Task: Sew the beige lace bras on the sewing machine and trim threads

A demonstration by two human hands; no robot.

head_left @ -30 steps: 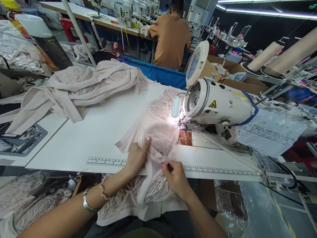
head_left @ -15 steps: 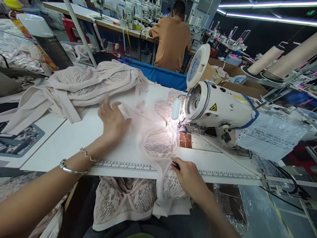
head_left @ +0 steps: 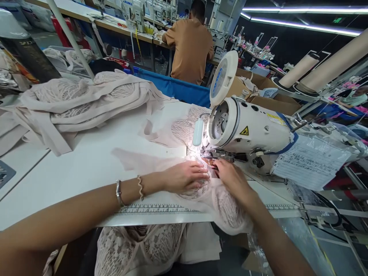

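A pale pink lace garment piece (head_left: 221,201) lies on the white table under the needle area of a white sewing machine (head_left: 253,132). My left hand (head_left: 185,176) rests flat on the lace, fingers stretched toward the presser foot. My right hand (head_left: 231,176) lies on the same lace just right of it, fingers extended toward the needle, pressing the fabric down. More of the lace hangs off the table edge into my lap (head_left: 138,249). The fingertips of both hands sit in the bright lamp glare.
A heap of the same pink garments (head_left: 77,97) lies at the far left of the table. A printed ruler strip (head_left: 161,211) runs along the front edge. Thread cones (head_left: 299,69) stand right. A person in an orange shirt (head_left: 189,46) sits with their back to me.
My left hand came back from the left of the table to the lace by the needle. My right hand moved up from the table edge to the presser foot, sliding the lace under the machine.
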